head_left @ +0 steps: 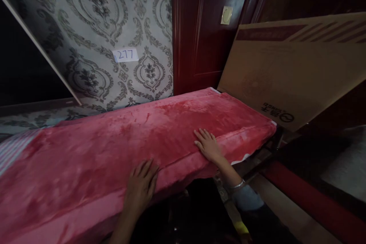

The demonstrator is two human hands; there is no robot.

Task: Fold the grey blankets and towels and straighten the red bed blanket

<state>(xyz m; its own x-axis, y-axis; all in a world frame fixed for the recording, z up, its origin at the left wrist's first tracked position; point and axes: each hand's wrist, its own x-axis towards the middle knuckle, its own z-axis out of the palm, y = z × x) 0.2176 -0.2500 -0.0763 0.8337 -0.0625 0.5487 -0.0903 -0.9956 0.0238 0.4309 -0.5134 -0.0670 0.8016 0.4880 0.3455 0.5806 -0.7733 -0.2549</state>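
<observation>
A red plush cover (108,148) lies over a long, low, bench-like surface and hangs down over its near edge. My left hand (142,183) rests on the cover close to that edge, palm down, with its fingers stretched out. Farther right, my right hand (208,145) lies flat on the same cover, fingers spread, and a bracelet circles the wrist. Neither hand holds anything. The cloth shows light creases and rubbed patches. White edging shows at its far right corners, and what lies under it is hidden.
A large cardboard box (274,65) leans beyond the right end of the cover. Behind stand a patterned wall (143,15) with a paper label (126,55) reading 277 and a dark red door (197,26). A dark screen (28,57) is at left; striped cloth (15,150) lies below it.
</observation>
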